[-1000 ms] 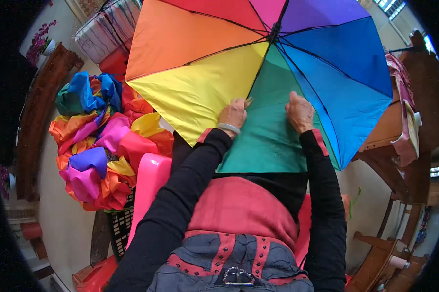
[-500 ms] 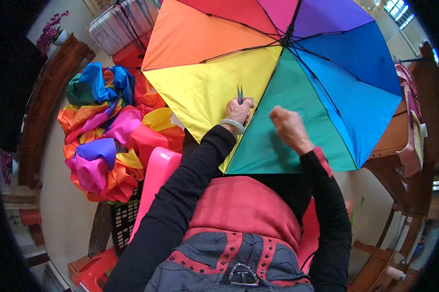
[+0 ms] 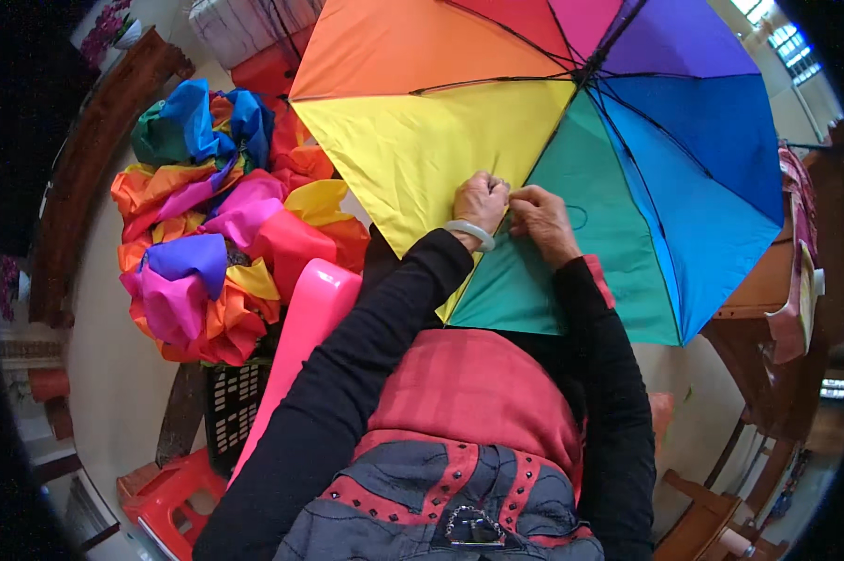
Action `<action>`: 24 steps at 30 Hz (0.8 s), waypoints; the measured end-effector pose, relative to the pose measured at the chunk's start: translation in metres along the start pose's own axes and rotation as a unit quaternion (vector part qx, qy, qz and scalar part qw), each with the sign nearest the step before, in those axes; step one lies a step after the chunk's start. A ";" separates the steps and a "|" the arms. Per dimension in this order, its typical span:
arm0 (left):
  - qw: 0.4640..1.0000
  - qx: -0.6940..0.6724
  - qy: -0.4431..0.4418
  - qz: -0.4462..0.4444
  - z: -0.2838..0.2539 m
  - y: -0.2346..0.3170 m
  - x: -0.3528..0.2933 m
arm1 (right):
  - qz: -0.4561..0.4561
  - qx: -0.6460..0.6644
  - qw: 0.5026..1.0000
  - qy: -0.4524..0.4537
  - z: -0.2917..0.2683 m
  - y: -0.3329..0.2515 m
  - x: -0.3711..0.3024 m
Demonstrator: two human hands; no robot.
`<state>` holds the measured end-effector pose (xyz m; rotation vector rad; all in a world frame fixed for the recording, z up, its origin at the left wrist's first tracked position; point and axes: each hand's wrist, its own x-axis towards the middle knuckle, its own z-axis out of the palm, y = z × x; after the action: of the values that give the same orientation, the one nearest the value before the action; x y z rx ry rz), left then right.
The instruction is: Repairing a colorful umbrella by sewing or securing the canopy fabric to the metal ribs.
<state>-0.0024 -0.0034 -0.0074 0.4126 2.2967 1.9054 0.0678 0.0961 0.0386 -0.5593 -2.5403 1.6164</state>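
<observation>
An opened umbrella with rainbow panels [image 3: 665,210] lies inside up across my lap, its black ribs showing. My left hand [image 3: 481,201], with a pale bangle on the wrist, is closed at the seam between the yellow and green panels. Close beside it, my right hand [image 3: 541,222] has its fingers pinched together at the same seam. What either hand holds is hidden. A thin dark loop, like thread [image 3: 579,217], lies on the green panel by my right hand. The small pointed snips from before do not show now.
Crumpled multicoloured fabric [image 3: 197,224] is heaped over a black plastic basket [image 3: 235,407] at left. A pink chair arm [image 3: 314,304] stands beside my left forearm, with a red stool [image 3: 174,500] lower left. Brown wooden furniture [image 3: 763,280] stands at the right.
My right hand has moved left to meet my left hand at the seam. My left hand has shifted slightly right, and the snips' blades have gone from sight. The umbrella sits slightly further right.
</observation>
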 end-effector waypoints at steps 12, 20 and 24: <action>0.987 0.138 -0.070 0.030 -0.005 0.011 -0.003 | -0.247 0.304 0.910 0.137 -0.211 -0.102 -0.098; 0.981 0.114 -0.146 0.050 -0.015 0.020 -0.005 | -0.230 0.312 0.907 0.165 -0.252 -0.057 -0.137; 0.964 0.164 -0.163 0.130 -0.012 0.022 -0.009 | -0.202 0.276 0.911 0.230 -0.245 -0.057 -0.153</action>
<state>0.0060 -0.0136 0.0152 1.0275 2.4168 1.4047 0.2583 0.2329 0.2167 -0.2780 -1.6255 1.6796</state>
